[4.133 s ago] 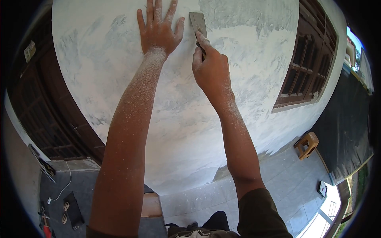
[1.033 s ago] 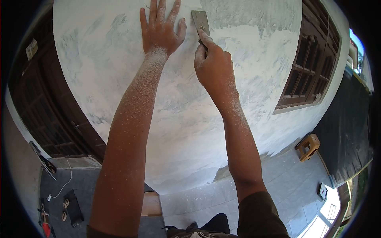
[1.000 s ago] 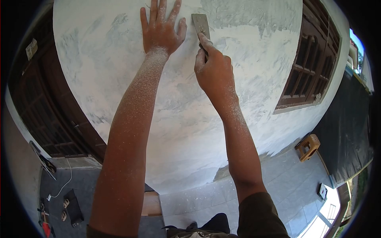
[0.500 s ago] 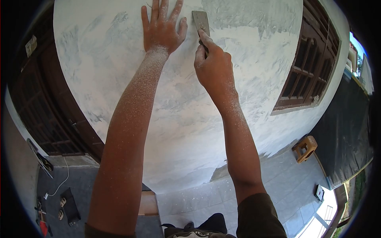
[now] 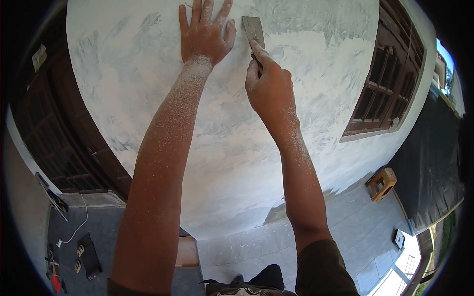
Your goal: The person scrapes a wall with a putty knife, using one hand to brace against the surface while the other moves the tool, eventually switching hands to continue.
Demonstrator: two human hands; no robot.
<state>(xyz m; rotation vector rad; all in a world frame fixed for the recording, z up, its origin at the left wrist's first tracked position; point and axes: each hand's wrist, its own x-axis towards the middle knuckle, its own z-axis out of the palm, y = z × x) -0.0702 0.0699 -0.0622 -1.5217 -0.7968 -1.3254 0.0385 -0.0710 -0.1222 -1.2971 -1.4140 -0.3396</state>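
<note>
A patchy white and grey plastered wall (image 5: pixel 232 163) fills the middle of the view. High on it, my left hand (image 5: pixel 205 39) lies with fingers spread against the surface, white dust coating the wrist and forearm. Just to its right, my right hand (image 5: pixel 270 81) grips a putty knife (image 5: pixel 254 32) by the handle, index finger stretched along the blade. The flat metal blade points up and lies against the wall, with bits of white filler on it. My palm and fingers hide most of the handle.
A brown wooden door (image 5: pixel 64 123) stands at left and a brown window (image 5: pixel 382 79) at right. Below are a brown stool (image 5: pixel 381 184), a white cable (image 5: pixel 85 217), sandals (image 5: pixel 79 259) and a red-handled tool (image 5: pixel 56 283). Grey tiles (image 5: pixel 247 246) cover the floor, beside a black sheet (image 5: pixel 429 163).
The putty knife and my right hand sit slightly lower and further right in view. My left hand stays spread on the wall; the whole view has shifted a little.
</note>
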